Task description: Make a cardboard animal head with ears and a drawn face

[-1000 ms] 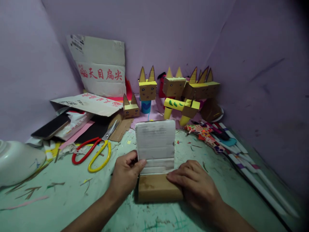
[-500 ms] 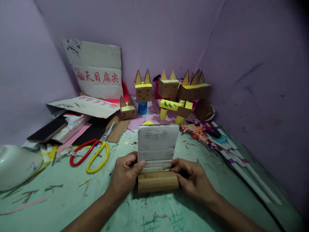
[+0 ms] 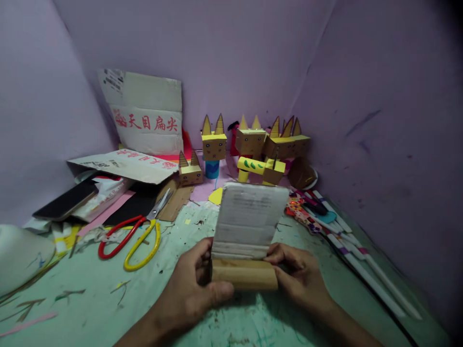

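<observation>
In front of me I hold a piece of cardboard, its greyish-white face standing up and leaning slightly right. A brown cardboard roll runs along its lower edge; whether the two are one piece I cannot tell. My left hand grips the left end, with fingers behind and the thumb stretched across the lower front of the roll. At the right end, my right hand pinches the cardboard and roll where they meet. Both rest slightly above or on the table, with shadow beneath.
Scissors with red and yellow handles lie open at left, near a phone and flattened cardboard. Cardboard animal figures with pointed ears stand at the back. Paper sticks lie right. A white rounded object sits far left.
The cardboard and roll have shifted right and tilted. My left thumb has moved from the sheet's lower left edge down to the roll's front. The whole view has shifted slightly.
</observation>
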{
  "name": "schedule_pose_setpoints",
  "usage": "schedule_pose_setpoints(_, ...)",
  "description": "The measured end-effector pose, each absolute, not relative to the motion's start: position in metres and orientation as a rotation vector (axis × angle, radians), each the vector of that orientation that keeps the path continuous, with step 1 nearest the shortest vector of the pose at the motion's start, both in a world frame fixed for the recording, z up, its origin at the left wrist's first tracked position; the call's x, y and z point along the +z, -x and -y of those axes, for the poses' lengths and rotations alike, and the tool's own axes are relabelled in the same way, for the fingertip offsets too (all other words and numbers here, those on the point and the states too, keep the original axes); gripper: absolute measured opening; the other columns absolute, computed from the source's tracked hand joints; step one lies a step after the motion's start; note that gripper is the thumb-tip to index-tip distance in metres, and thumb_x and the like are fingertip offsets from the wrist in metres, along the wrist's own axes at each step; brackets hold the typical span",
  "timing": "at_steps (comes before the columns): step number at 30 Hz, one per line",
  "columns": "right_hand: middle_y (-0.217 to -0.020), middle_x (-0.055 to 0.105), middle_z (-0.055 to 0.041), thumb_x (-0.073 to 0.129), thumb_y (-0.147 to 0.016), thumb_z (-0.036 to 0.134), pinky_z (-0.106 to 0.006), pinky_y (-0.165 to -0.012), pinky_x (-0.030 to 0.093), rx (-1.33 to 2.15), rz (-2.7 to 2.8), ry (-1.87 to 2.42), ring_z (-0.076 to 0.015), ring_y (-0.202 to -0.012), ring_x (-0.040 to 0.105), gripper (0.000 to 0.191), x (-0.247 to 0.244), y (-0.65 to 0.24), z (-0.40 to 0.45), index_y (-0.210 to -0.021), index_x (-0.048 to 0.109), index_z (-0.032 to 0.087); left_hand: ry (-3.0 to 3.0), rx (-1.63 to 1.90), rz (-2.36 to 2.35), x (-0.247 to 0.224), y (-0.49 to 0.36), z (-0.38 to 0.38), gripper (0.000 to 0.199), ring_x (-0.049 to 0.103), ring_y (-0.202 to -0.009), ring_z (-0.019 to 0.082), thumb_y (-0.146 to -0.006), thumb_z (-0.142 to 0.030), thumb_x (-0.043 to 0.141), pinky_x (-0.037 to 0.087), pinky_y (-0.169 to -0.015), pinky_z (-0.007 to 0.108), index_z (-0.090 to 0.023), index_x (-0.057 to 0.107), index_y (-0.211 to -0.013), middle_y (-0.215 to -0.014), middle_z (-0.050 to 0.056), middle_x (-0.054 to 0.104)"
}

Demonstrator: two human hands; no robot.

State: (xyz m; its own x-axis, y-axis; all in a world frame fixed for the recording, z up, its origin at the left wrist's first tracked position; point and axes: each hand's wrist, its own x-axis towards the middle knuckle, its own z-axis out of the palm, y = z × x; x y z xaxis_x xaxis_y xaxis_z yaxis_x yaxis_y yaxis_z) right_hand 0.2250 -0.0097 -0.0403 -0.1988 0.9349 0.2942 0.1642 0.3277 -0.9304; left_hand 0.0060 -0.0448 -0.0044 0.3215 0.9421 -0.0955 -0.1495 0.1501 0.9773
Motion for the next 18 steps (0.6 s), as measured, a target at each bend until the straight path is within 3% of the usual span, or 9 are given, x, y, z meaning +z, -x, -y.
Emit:
schedule_pose_setpoints(6,-0.054,0.056,0.0064,0.066,-0.047,0.002,-0.016,-0.042,0.037,1.394,1.073,1.064,-0.0086,-0.046,0.048,0.029,-0.039,-0.221,0.007,-0.060,0.048,0.021,-1.214,1.084,-0.722,0.002,-0.014,0.051,0.062,0.059,-0.099,0.029,-0.073,-0.052,0.066,0.046,-0.086,0.038,-0.019,0.054,-0.124,-0.109,0.011,0.065)
schedule_pose_setpoints(10,-0.052,0.056,0.0080,0.069,-0.040,-0.001,-0.016,-0.040,0.035,1.509,0.878,1.067,-0.0082,-0.042,0.047,0.043,-0.041,-0.218,0.005,-0.061,0.039,0.021,-1.034,1.139,-0.630,-0.002,-0.010,0.048,0.049,0.058,-0.101,0.027,-0.079,-0.040,0.058,0.045,-0.084,0.036,-0.021,0.056,-0.124,-0.113,0.009,0.065)
schedule_pose_setpoints(14,-0.050,0.056,0.0085,0.071,-0.036,-0.002,-0.014,-0.040,0.035,1.492,0.828,1.090,-0.0079,-0.042,0.048,0.048,-0.042,-0.214,0.005,-0.060,0.037,0.021,-0.896,1.094,-0.736,-0.003,-0.009,0.043,0.042,0.060,-0.076,0.020,-0.069,-0.026,0.057,0.044,-0.060,0.026,-0.013,0.068,-0.106,-0.089,0.010,0.070)
schedule_pose_setpoints(18,-0.053,0.055,0.0078,0.072,-0.039,0.002,-0.015,-0.041,0.035,1.469,0.862,1.125,-0.0076,-0.042,0.047,0.045,-0.036,-0.210,0.009,-0.062,0.038,0.021,-0.863,1.020,-0.905,0.000,-0.009,0.039,0.043,0.054,-0.056,0.012,-0.053,-0.019,0.051,0.040,-0.048,0.021,-0.010,0.072,-0.090,-0.069,0.005,0.067)
